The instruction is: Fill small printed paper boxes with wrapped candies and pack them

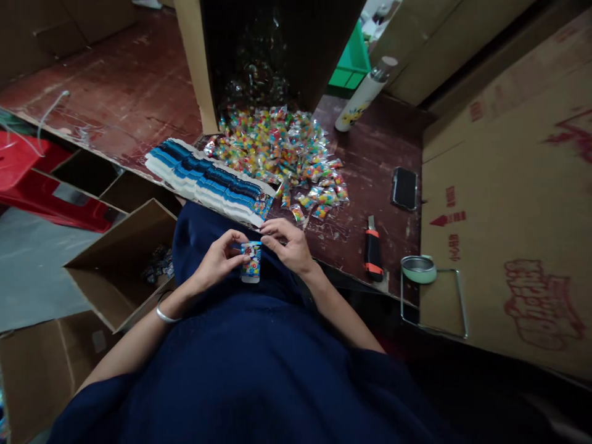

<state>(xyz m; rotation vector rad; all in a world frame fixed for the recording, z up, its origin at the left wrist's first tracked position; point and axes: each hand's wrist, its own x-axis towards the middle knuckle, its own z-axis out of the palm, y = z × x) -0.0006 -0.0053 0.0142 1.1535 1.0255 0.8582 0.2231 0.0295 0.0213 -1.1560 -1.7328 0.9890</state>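
My left hand [222,258] grips a small printed candy box [251,262] between thumb and fingers, upright above my lap, with a white flap at its lower end. Close by on the right, my right hand [289,245] has its fingers bent and drawn together near the box's top edge. Whatever its fingertips hold, if anything, is too small to make out. Just beyond both hands, a long row of flat blue-and-white box blanks [208,182] lies along the table edge. Behind the row is a heap of clear sachets of colourful candy [277,145].
The sachets spill from a tipped carton [197,61]. To the right are a white flask [365,95], a phone [404,188], a utility knife [372,250] and a pale green cup [419,269] in a wire holder. An open cardboard box [115,259] stands low at left, beside a red stool [28,172].
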